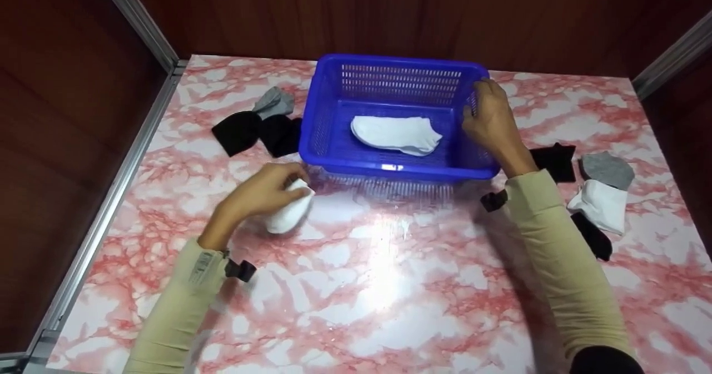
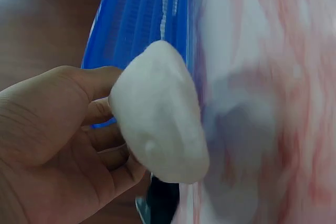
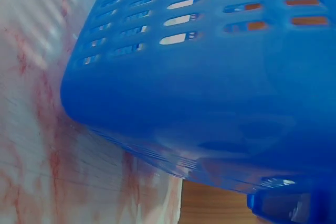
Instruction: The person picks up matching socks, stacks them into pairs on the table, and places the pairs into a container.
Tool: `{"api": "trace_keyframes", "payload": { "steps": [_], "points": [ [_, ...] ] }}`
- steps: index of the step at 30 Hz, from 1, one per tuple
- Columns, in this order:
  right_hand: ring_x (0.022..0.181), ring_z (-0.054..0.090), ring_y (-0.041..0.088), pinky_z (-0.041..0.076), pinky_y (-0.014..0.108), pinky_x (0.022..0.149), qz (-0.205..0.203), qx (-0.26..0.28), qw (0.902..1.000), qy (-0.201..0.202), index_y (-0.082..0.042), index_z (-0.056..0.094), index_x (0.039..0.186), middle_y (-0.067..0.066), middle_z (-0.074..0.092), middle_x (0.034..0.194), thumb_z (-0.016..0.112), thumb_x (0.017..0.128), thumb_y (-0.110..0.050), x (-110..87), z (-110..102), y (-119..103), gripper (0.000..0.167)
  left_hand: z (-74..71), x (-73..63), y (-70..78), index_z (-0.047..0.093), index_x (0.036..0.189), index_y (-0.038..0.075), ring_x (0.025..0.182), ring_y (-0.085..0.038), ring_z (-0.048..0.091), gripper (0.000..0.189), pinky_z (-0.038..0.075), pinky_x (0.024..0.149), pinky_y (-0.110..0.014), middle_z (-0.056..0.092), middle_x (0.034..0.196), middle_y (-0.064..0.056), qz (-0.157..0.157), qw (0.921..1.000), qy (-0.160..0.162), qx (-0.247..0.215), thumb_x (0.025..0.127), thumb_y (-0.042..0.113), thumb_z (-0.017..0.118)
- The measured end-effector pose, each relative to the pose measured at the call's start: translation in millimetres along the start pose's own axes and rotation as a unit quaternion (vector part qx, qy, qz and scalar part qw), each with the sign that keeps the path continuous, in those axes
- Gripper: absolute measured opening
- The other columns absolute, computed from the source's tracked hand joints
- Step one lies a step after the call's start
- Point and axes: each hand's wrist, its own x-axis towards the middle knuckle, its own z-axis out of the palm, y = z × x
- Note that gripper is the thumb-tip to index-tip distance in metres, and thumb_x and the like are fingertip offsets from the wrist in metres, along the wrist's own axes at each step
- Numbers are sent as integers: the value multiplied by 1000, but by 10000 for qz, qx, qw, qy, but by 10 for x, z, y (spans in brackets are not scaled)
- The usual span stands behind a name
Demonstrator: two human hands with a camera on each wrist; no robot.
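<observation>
My left hand (image 1: 258,193) pinches a folded white sock (image 1: 290,212) between thumb and fingers, just in front of the basket's near left corner. In the left wrist view this sock (image 2: 160,116) bulges out past the fingertips, with the basket behind it. My right hand (image 1: 492,119) grips the right rim of a blue plastic basket (image 1: 356,166), thumb inside. Flat on the basket's floor lie white socks (image 1: 395,134), one on top of another. The right wrist view is mostly filled by the slotted basket wall (image 3: 184,87).
Left of the basket lie a grey sock (image 1: 274,102) and black socks (image 1: 236,133). To the right, beside my forearm, are a black sock (image 1: 555,162), a grey sock (image 1: 607,170), a white sock (image 1: 602,206) and another black one. Dark wood panels (image 1: 389,15) border the marbled table.
</observation>
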Motion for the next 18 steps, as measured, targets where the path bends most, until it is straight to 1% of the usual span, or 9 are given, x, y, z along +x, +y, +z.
{"api": "trace_keyframes", "payload": {
  "steps": [3,5,8,11,14,18],
  "points": [
    [138,46,54,36,62,121,72,47,10000,45,15,54,132,38,52,143,56,93,-4,-22,-66,-13,45,91,67,152,72,114,0,110,-29,70,23,54,104,-47,76,112,-13,295,9995,-126,69,98,17,71],
    [138,46,55,37,63,120,124,57,9999,60,14,54,132,38,52,143,56,93,-6,-41,-108,-32,45,149,115,241,73,113,0,109,-30,70,24,54,104,-48,76,111,-13,472,9986,-171,159,98,18,71],
    [135,48,55,38,63,118,110,99,9998,151,13,56,132,37,54,140,58,93,-7,-74,-156,-80,44,238,192,351,73,114,1,109,-30,70,25,53,104,-48,76,111,-13,601,9974,-283,275,99,21,71],
    [131,51,55,40,63,115,-31,135,9996,257,13,58,130,37,58,135,59,93,-7,-126,-190,-154,42,332,261,433,73,115,2,111,-31,69,26,52,106,-49,77,113,-13,655,9961,-459,376,99,23,70],
    [129,52,56,40,63,114,-172,189,9991,324,14,59,129,37,59,132,59,94,-7,-196,-223,-235,40,434,334,499,73,116,3,111,-30,69,27,52,104,-49,76,114,-13,778,9938,-639,480,100,24,69],
    [129,53,54,41,63,114,-202,276,9990,304,12,58,132,35,59,134,61,96,-7,-306,-275,-334,41,568,432,596,72,120,2,110,-30,68,29,54,102,-48,75,116,-13,903,9911,-854,485,101,24,68]
  ]
}}
